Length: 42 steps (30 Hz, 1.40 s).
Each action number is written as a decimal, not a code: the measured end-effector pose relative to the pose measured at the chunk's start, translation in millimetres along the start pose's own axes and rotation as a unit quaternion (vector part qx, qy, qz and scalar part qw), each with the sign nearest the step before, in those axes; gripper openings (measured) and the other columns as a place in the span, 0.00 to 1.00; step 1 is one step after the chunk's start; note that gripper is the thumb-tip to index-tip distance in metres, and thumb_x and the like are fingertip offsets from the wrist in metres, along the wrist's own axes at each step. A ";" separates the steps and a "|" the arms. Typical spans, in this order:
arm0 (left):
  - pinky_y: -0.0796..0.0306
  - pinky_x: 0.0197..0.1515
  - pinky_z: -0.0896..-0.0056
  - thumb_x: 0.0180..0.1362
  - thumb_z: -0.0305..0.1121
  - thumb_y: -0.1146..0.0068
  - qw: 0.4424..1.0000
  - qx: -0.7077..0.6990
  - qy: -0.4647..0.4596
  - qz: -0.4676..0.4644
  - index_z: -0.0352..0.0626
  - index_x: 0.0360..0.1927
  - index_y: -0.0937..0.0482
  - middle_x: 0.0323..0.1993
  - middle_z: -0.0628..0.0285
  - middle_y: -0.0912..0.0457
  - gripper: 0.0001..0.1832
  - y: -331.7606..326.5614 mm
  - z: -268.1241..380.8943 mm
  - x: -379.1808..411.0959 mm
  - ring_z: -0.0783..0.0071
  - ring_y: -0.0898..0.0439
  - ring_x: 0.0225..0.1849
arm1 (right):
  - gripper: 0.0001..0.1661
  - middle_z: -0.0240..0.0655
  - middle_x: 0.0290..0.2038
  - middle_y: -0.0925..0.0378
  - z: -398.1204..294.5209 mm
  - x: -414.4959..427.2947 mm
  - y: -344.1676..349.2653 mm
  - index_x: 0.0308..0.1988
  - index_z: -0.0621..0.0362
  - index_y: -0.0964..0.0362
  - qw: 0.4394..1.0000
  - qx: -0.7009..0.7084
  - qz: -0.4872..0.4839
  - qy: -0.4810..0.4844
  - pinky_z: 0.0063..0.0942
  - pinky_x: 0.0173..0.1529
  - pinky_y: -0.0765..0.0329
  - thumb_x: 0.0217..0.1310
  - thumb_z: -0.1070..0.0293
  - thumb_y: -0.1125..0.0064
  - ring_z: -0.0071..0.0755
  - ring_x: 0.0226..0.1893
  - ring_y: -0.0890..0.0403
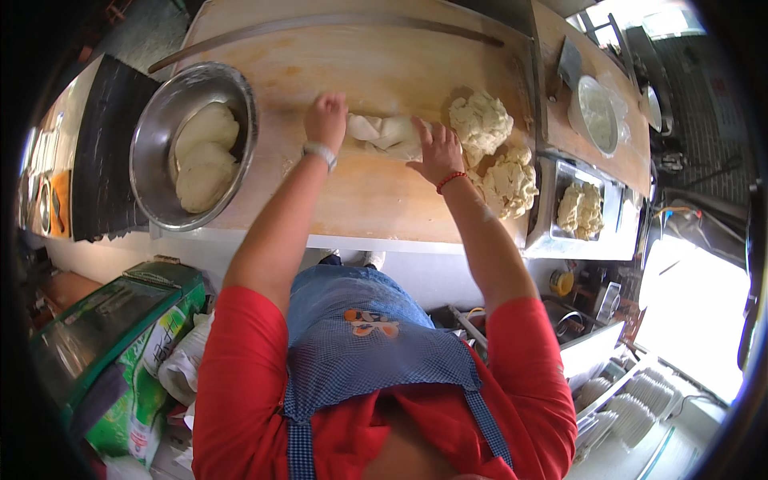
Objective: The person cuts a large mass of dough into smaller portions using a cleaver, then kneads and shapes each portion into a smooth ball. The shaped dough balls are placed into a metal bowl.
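Observation:
A pale, folded roll of dough [384, 133] lies crosswise on the floured wooden worktop [372, 198]. My left hand [327, 120], slightly blurred and with curled fingers, is at the roll's left end; whether it grips the dough is hidden. Over the right end rests my right hand [440, 151], palm down with thumb and fingers apart. Just beyond that hand sit two rough, lumpy dough masses, one farther back [482, 123] and one nearer [510, 183]. On the left, a large steel bowl [144, 162] holds two smooth dough pieces [207, 174].
A long wooden rolling pin [336, 21] spans the worktop's far side. To the right, a side table carries a dough scraper [569, 63] and a white bowl [594, 114]. Below it, more lumpy dough [581, 210] lies on a metal tray. A green-edged cabinet [120, 318] stands at lower left.

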State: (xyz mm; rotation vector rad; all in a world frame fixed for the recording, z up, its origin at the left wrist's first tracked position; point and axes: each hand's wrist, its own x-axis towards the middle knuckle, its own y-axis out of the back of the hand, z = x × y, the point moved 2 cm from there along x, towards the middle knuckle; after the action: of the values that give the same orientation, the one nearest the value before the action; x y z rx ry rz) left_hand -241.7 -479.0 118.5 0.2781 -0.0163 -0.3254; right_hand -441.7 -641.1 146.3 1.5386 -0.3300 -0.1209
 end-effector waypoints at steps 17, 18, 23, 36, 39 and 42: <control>0.33 0.60 0.52 0.70 0.46 0.58 0.989 0.094 -0.069 -0.087 0.33 0.63 0.34 0.57 0.40 0.28 0.28 -81.1 -20.2 -95.2 0.44 0.28 0.59 | 0.52 0.62 0.57 0.31 -39.0 -19.5 -71.2 0.65 0.66 0.42 0.793 0.439 -0.022 -0.423 0.44 0.59 0.29 0.58 0.34 0.44 0.61 0.59 0.29; 0.34 0.60 0.51 0.70 0.47 0.58 0.988 0.094 -0.066 -0.101 0.33 0.63 0.35 0.59 0.39 0.29 0.28 -85.4 -1.3 -105.0 0.43 0.29 0.59 | 0.50 0.61 0.58 0.32 -41.1 -18.1 -80.3 0.65 0.65 0.43 0.808 0.381 0.011 -0.449 0.44 0.59 0.29 0.59 0.36 0.44 0.61 0.58 0.29; 0.32 0.58 0.46 0.65 0.44 0.52 0.962 0.157 -0.198 -0.107 0.38 0.65 0.37 0.58 0.37 0.29 0.30 -95.9 -17.0 -90.9 0.37 0.29 0.56 | 0.45 0.50 0.60 0.32 -42.4 -3.5 -98.4 0.68 0.58 0.47 0.873 0.261 0.052 -0.408 0.45 0.56 0.27 0.60 0.44 0.43 0.56 0.56 0.28; 0.28 0.50 0.46 0.64 0.55 0.56 0.954 0.251 0.004 -0.161 0.44 0.56 0.25 0.45 0.42 0.19 0.28 -132.1 -21.5 -10.8 0.41 0.22 0.47 | 0.19 0.43 0.33 0.18 -0.2 73.7 -95.8 0.37 0.52 0.22 0.877 0.291 0.002 -0.381 0.42 0.40 0.21 0.61 0.48 0.46 0.50 0.36 0.18; 0.28 0.50 0.47 0.64 0.57 0.57 0.954 0.256 0.029 -0.152 0.42 0.46 0.20 0.41 0.45 0.17 0.28 -138.0 -19.5 -3.5 0.44 0.20 0.44 | 0.23 0.43 0.35 0.17 6.0 81.2 -98.5 0.37 0.52 0.20 0.877 0.299 -0.012 -0.376 0.43 0.43 0.21 0.62 0.44 0.48 0.51 0.37 0.18; 0.28 0.50 0.47 0.65 0.57 0.58 0.958 0.244 0.014 -0.149 0.40 0.44 0.20 0.42 0.46 0.17 0.29 -136.8 -16.4 -3.0 0.45 0.21 0.44 | 0.23 0.42 0.37 0.17 10.0 83.1 -102.5 0.41 0.49 0.20 0.879 0.276 -0.059 -0.384 0.44 0.46 0.22 0.63 0.43 0.50 0.55 0.40 0.18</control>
State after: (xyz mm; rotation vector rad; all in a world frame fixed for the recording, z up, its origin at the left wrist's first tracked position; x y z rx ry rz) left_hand -286.3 -598.1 65.6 0.7803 -0.0265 -0.6180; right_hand -352.4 -677.8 55.8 2.0299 -0.9631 -0.8077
